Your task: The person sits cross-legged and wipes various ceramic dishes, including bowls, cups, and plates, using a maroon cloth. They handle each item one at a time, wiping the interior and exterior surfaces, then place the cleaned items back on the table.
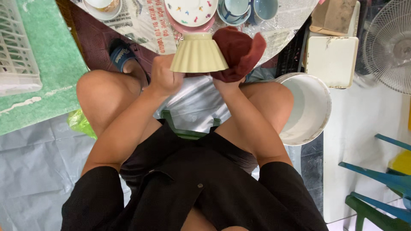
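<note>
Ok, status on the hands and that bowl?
Left hand grips cream ribbed bowl, upside down. Right hand presses dark red cloth against bowl's side. Nothing in the way.

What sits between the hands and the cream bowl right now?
Nothing for the left hand, which grips the ribbed cream ceramic bowl directly. The right hand presses a dark red cloth against its side.

One cream bowl (199,53), one red cloth (239,51), one bucket (312,107).
</note>
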